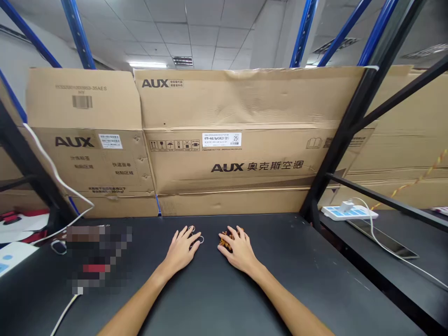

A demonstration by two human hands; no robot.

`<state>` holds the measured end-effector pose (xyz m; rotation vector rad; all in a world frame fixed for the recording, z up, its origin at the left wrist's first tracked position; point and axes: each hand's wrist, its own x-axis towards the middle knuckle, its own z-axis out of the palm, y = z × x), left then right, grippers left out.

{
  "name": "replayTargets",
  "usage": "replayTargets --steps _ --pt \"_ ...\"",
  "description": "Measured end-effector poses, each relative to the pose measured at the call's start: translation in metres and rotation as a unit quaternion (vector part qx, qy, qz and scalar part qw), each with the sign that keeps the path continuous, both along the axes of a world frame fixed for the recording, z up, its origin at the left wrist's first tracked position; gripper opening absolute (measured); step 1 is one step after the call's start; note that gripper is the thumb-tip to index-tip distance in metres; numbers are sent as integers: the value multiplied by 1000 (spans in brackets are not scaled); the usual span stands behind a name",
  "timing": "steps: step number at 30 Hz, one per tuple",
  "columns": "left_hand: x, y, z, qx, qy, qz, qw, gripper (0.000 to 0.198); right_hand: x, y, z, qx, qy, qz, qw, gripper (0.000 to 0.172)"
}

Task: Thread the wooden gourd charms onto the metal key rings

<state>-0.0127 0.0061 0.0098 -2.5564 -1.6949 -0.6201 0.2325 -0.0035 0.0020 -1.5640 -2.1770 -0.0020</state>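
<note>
**other:** what are your hands on right now?

**me:** my left hand [181,249] is flat on the black tabletop [276,284], fingers spread wide, with a thin metal ring [200,239] right at the tips, just off my little finger side. i can't tell if i'm pinching it; it looks more like they're resting there.

**other:** and the other hand?

**me:** my right hand [236,248] is just beside the left, its fingers fanned over a clump of small amber-brown pieces [226,242]. the clump sits under and against my fingertips. i can't make out what the pieces are, or whether i'm gripping them or only covering them.

**other:** how far along are things?

**me:** as far as i can see, both hands are down on those two small things, and neither thing is lifted off the tabletop. nothing shows as joined or put away.

**other:** what's around your fingers?

**me:** well ahead of my fingertips, flattened aux cardboard cartons [245,100] stand against a blue steel rack upright [77,32]. far off to the right of my fingers, a white power strip [350,213] sits on a lower shelf. to the left, a pixelated patch [98,256] hides whatever lies there.
</note>
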Motion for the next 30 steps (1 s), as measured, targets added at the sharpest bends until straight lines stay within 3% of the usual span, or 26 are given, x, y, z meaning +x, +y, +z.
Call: replayTargets --steps 9,12,15,20,24,30 --pt "-13 13 -3 -5 -14 27 1000 32 14 23 -2 14 34 47 998 28" --pt "-14 12 -2 22 -14 -15 1000 37 18 28 -4 32 39 50 997 27" --pt "-12 10 -2 32 11 -82 996 37 17 26 -2 68 38 44 996 27" --pt "-11 11 -3 76 19 -52 996 33 4 8 4 115 70 93 987 29" --pt "-4 4 -1 95 0 -63 994 36 -9 -7 4 48 70 183 979 34" --pt "15 -21 1 0 -11 -177 984 50 -11 -9 5 -40 25 171 984 48"
